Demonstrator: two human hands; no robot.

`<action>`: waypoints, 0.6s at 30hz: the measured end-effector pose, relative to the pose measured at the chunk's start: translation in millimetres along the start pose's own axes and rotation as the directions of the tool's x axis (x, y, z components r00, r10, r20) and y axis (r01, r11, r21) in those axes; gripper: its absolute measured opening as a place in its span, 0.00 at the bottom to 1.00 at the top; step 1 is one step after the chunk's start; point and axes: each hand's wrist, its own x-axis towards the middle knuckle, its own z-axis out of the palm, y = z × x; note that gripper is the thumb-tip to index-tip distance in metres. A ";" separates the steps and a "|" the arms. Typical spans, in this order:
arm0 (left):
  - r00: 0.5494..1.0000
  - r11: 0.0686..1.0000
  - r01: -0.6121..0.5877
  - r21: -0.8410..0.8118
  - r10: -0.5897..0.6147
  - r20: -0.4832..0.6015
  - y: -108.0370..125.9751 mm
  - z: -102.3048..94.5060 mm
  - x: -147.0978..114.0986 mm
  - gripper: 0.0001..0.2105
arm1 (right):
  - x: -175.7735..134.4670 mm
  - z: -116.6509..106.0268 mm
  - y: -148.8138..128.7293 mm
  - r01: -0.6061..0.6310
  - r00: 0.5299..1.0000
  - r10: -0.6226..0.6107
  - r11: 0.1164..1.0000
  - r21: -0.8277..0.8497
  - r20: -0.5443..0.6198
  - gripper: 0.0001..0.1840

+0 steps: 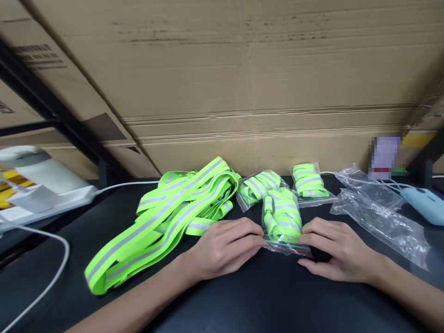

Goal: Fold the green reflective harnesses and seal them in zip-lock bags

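A clear zip-lock bag holding a rolled neon-green reflective strap lies on the black table between my hands, its red-lined seal towards me. My left hand is closed, pinching the left end of the seal edge. On the other side, my right hand rests its fingertips against the bag's right edge, with the thumb held apart from the fingers. Behind this bag lie two more bagged straps, one on the left and one on the right. A loose heap of green reflective straps spreads left of my left hand.
Crumpled clear plastic bags lie at the right, near a light-blue device and a blurred-out phone-like item. At the left sit a white bottle, a power strip and a white cable. A cardboard wall stands behind.
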 end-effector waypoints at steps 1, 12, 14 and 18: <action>0.999 1.000 0.014 -0.014 -0.014 -0.033 1.2 1.7 0.1 0.06 | 0.2 0.6 -0.8 -0.002 1.000 0.001 1.000 -0.025 -0.016 0.10; 0.992 0.993 -0.099 0.065 0.093 0.087 6.1 -3.9 5.9 0.04 | -0.1 0.1 -8.0 -0.023 1.000 0.024 0.998 -0.065 0.016 0.08; 0.989 0.989 -0.109 0.102 0.099 0.106 6.0 -4.5 5.4 0.04 | -2.1 -0.9 -7.0 -0.026 0.999 0.028 0.998 -0.055 0.028 0.06; 0.995 0.990 -0.095 0.104 0.091 0.040 7.4 -1.8 5.2 0.05 | -2.1 -1.0 -7.0 -0.019 0.999 0.022 0.997 -0.070 0.033 0.07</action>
